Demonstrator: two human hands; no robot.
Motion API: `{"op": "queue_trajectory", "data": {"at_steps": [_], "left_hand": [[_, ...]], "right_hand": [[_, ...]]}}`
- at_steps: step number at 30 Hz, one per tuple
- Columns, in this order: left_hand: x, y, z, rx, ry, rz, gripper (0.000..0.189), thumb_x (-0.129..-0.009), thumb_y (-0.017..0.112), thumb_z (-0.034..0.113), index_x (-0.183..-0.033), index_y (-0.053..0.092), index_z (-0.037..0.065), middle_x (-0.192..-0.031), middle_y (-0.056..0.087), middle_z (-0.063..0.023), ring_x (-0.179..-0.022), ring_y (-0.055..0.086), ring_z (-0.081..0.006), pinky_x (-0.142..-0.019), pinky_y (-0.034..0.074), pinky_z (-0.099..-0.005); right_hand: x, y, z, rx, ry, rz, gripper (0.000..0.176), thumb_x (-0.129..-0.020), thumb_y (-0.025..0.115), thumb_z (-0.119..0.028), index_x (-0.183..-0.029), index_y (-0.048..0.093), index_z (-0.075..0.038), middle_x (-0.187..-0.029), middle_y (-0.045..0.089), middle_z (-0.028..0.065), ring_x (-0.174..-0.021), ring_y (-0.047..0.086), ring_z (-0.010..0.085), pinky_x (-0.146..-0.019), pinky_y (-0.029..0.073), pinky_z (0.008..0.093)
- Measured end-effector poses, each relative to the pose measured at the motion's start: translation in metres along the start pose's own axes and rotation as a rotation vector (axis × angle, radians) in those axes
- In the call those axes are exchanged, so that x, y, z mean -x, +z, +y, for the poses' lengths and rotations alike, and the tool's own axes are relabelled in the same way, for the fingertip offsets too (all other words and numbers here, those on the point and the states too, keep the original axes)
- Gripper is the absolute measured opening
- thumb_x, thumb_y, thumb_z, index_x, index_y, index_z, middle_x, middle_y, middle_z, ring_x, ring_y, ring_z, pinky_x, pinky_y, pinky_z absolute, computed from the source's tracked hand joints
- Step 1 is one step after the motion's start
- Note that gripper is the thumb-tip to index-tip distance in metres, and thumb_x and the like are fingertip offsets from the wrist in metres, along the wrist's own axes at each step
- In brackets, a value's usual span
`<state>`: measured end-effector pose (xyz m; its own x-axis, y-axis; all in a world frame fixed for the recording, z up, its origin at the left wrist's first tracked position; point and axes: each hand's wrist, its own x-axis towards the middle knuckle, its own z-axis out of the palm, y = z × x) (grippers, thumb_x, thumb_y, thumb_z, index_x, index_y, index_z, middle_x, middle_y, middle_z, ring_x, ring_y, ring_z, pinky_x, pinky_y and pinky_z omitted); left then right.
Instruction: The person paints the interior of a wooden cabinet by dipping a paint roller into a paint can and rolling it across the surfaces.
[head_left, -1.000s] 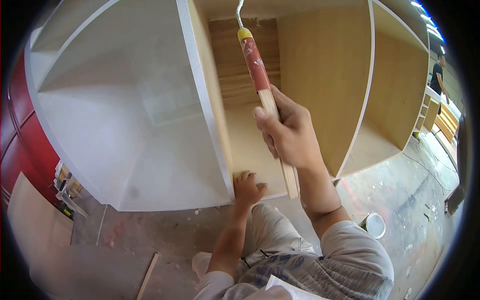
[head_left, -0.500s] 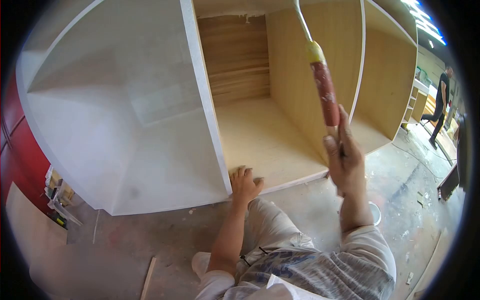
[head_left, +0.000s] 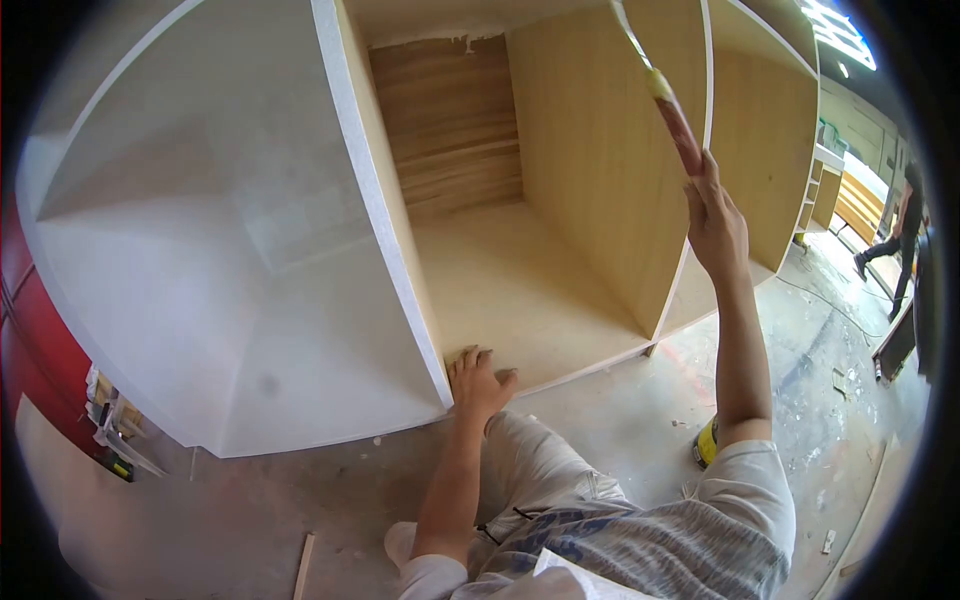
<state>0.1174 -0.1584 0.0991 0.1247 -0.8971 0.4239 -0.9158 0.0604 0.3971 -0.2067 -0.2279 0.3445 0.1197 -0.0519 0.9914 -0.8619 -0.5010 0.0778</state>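
My right hand (head_left: 718,225) is raised at the right, wrapped round the lower end of a paint roller (head_left: 682,137). The roller has a worn red handle, a yellow collar and a bent metal rod; its upper end is beyond the top of the view. My left hand (head_left: 482,386) rests with fingers spread on the front of the bottom panel of a wooden cabinet (head_left: 540,280). Beside that hand stands the white-edged upright divider (head_left: 385,220). The compartment's back panel (head_left: 450,120) is darker brown wood, with a ragged pale patch along its top.
A white-finished compartment (head_left: 300,330) fills the left side. Under my right arm a yellow-labelled can (head_left: 706,445) stands on the stained floor (head_left: 620,430). A thin wood strip (head_left: 304,565) lies near my leg. Far right, a person (head_left: 900,240) walks by.
My right hand has moved up and away from me, and the roller's handle leans more to the left. My left hand stays on the panel. The view has shifted, showing the can's side.
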Motion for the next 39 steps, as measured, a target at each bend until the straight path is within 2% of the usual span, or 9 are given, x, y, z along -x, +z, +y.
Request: {"op": "queue_trajectory", "data": {"at_steps": [2,4,7,14,20,24,28,37,39], "left_hand": [[0.001,-0.003,0.002,-0.033,0.010,-0.027,0.062,-0.077,0.062,0.044,-0.122,0.056,0.001,-0.134,0.047,-0.0177,-0.127,0.040,-0.0336,-0.108,0.026,-0.0479],[0.002,-0.007,0.006,-0.075,-0.016,-0.015,0.062,-0.077,0.062,0.043,-0.122,0.056,0.001,-0.134,0.047,-0.0177,-0.128,0.039,-0.0342,-0.109,0.025,-0.0485],[0.003,-0.003,0.002,-0.055,0.002,-0.002,0.062,-0.077,0.062,0.043,-0.123,0.055,0.001,-0.134,0.047,-0.0180,-0.129,0.038,-0.0346,-0.110,0.023,-0.0492],[0.006,-0.001,-0.005,-0.047,0.016,0.022,0.063,-0.077,0.061,0.044,-0.122,0.055,0.000,-0.134,0.047,-0.0182,-0.129,0.038,-0.0346,-0.110,0.024,-0.0499],[0.005,-0.004,0.002,-0.007,-0.077,-0.005,0.060,-0.076,0.064,0.043,-0.118,0.057,0.000,-0.131,0.049,-0.0178,-0.125,0.042,-0.0344,-0.108,0.026,-0.0487],[0.008,-0.007,0.004,0.047,-0.033,0.047,0.058,-0.071,0.070,0.038,-0.114,0.058,0.001,-0.127,0.050,-0.0179,-0.122,0.043,-0.0358,-0.104,0.032,-0.0496],[0.007,-0.010,0.007,-0.012,-0.042,0.063,0.059,-0.070,0.072,0.039,-0.114,0.059,0.001,-0.126,0.051,-0.0164,-0.120,0.045,-0.0344,-0.101,0.036,-0.0487],[0.007,-0.011,0.010,-0.002,-0.054,0.028,0.061,-0.069,0.073,0.040,-0.114,0.059,0.001,-0.125,0.051,-0.0170,-0.120,0.045,-0.0338,-0.102,0.034,-0.0486],[0.007,-0.011,0.010,-0.035,-0.058,0.021,0.063,-0.068,0.074,0.040,-0.116,0.059,0.001,-0.126,0.052,-0.0162,-0.121,0.046,-0.0321,-0.102,0.035,-0.0480]], "right_hand": [[0.021,-0.015,-0.007,-0.076,0.019,-0.018,0.049,-0.094,0.056,-0.021,-0.140,0.041,-0.014,-0.077,0.062,0.0098,-0.058,0.060,0.0239,-0.051,0.048,0.0368],[0.034,-0.043,-0.043,-0.538,0.571,-0.383,0.049,-0.097,0.052,-0.019,-0.142,0.038,-0.006,-0.070,0.056,0.0024,-0.054,0.053,0.0108,-0.047,0.042,0.0271],[0.025,-0.067,-0.097,-1.017,0.892,-0.487,0.046,-0.099,0.047,-0.017,-0.141,0.038,-0.002,-0.062,0.046,-0.0028,-0.045,0.041,0.0026,-0.040,0.033,0.0182],[-0.038,-0.041,-0.164,-1.268,0.839,-0.506,0.043,-0.099,0.046,-0.022,-0.136,0.044,0.000,-0.059,0.046,-0.0022,-0.043,0.041,0.0039,-0.038,0.033,0.0196],[-0.096,0.123,-0.163,-1.059,0.767,-0.571,0.037,-0.094,0.049,-0.036,-0.093,0.060,-0.001,-0.058,0.052,0.0027,-0.048,0.050,0.0114,-0.045,0.042,0.0283],[-0.129,0.275,-0.152,-1.067,0.839,-0.574,0.037,-0.093,0.054,-0.034,-0.116,0.060,-0.004,-0.067,0.056,0.0020,-0.051,0.048,0.0103,-0.046,0.042,0.0283],[-0.160,0.389,-0.125,-1.132,0.883,-0.614,0.037,-0.092,0.056,-0.035,-0.109,0.061,-0.003,-0.069,0.057,0.0030,-0.051,0.049,0.0124,-0.048,0.043,0.0300],[-0.169,0.442,-0.059,-0.698,0.569,-0.801,0.036,-0.090,0.059,-0.035,-0.108,0.062,-0.004,-0.075,0.060,0.0043,-0.059,0.052,0.0122,-0.053,0.047,0.0288],[-0.150,0.405,-0.055,-1.087,0.676,-0.749,0.040,-0.089,0.060,-0.037,-0.112,0.061,-0.005,-0.077,0.060,0.0026,-0.059,0.051,0.0110,-0.053,0.046,0.0269]]}}
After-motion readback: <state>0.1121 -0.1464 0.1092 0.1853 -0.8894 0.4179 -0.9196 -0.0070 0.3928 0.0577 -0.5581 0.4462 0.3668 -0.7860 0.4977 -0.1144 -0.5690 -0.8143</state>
